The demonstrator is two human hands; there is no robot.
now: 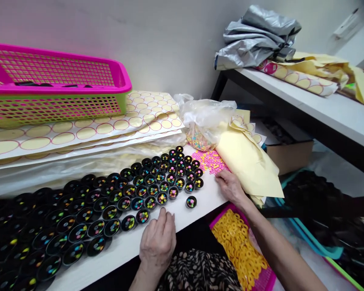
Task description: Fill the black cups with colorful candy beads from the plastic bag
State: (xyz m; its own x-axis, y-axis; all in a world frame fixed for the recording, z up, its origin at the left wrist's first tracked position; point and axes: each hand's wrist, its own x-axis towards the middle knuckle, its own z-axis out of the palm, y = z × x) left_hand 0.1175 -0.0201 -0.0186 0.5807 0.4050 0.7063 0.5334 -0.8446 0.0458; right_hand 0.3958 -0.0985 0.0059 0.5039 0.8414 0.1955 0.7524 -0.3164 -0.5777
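Rows of small black cups (153,190) with colored beads inside cover the white table (109,250). One black cup (191,201) stands apart at the right of the rows. My left hand (159,240) is closed at the table's front edge, fingertips beside the nearest cups; whatever it may hold is hidden. My right hand (230,186) rests at the near edge of a loose pile of pink and yellow beads (212,160). Its fingers are curled together, and I cannot make out what is between them. Behind the pile lies a clear plastic bag (204,115) of mixed beads.
A pink and green basket (87,89) sits on sticker sheets (109,128) at the back left. Yellow backing paper (248,161) lies right of the beads. Below are a pink basket (271,279) of yellow rings (239,246) and black parts (318,206). A shelf (321,107) rises at right.
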